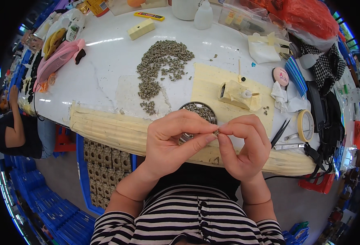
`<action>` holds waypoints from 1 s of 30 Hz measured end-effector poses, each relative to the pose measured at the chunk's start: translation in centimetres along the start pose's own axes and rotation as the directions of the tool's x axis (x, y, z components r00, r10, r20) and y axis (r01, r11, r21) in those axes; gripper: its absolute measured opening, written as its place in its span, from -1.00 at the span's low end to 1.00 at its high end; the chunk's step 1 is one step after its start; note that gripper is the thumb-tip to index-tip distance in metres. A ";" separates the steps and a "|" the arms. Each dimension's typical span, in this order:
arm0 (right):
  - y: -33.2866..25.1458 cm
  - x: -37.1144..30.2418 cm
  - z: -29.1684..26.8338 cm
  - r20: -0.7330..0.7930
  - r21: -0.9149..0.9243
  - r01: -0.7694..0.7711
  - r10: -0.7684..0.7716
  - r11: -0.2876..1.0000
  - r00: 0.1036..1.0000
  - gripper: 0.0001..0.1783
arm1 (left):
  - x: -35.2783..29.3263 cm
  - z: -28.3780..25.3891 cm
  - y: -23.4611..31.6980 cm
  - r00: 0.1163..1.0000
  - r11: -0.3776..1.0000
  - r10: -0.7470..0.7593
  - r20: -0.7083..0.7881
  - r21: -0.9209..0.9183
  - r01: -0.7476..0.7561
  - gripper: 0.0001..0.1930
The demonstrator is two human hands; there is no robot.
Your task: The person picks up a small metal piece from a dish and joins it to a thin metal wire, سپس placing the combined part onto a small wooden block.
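My left hand [176, 136] and my right hand [247, 147] meet over the table's near edge, fingertips almost touching. Between them is a tiny metal piece [216, 132], pinched by thumb and forefinger on both sides; its exact kind is too small to make out. Just behind my hands stands a round metal bowl [213, 113] filled with similar small metal pieces, partly hidden by my left hand. A large heap of the same small grey-brown pieces [147, 61] is spread on the white table beyond.
A tape-wrapped block [239, 96] with a white nozzle sits on yellow paper at the right. Nearby are tweezers [281, 132], a tape roll [305, 125] and a black bag [335, 126]. Below the table, a blue crate [82, 175] holds blocky metal parts. A person [18, 130] sits at the left.
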State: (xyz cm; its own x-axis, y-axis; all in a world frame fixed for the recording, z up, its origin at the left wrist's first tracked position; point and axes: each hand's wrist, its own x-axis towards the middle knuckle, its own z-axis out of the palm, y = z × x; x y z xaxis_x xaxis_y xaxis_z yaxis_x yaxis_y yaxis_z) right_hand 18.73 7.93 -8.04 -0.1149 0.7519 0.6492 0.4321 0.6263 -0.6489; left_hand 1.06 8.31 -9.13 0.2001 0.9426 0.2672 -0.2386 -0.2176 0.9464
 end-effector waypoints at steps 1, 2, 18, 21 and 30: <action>0.0 0.0 0.0 0.001 0.008 -0.001 0.001 1.000 1.000 -0.80 | 0.0 -0.1 0.0 1.000 0.999 0.021 0.009 0.035 -0.021 -0.79; 0.0 0.0 0.0 0.005 0.007 -0.005 0.005 1.000 1.000 -0.80 | 0.1 -0.2 0.0 0.999 0.997 0.039 0.017 0.069 -0.040 -0.80; -0.1 0.2 0.0 0.023 0.000 0.024 -0.024 1.000 0.999 -0.80 | 0.3 0.1 0.7 0.968 0.901 0.249 0.036 0.357 -0.245 -0.80; -0.1 0.4 -0.9 0.011 -0.024 -0.010 0.010 1.000 1.000 -0.81 | 0.8 0.2 0.9 0.933 0.797 0.355 0.065 0.501 -0.338 -0.79; 2.0 3.0 -5.0 -0.123 -0.419 -0.123 0.078 0.900 0.989 -0.81 | 3.3 1.0 0.8 0.890 0.626 0.418 0.182 0.652 -0.428 -0.80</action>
State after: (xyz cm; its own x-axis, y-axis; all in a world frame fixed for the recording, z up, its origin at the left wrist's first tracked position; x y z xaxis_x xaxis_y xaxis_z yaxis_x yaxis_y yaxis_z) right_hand 23.66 10.39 -5.41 0.0298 0.7673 0.6406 0.7773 0.3852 -0.4975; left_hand 2.49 10.96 -7.35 0.2516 0.7017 0.6666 0.3850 -0.7045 0.5962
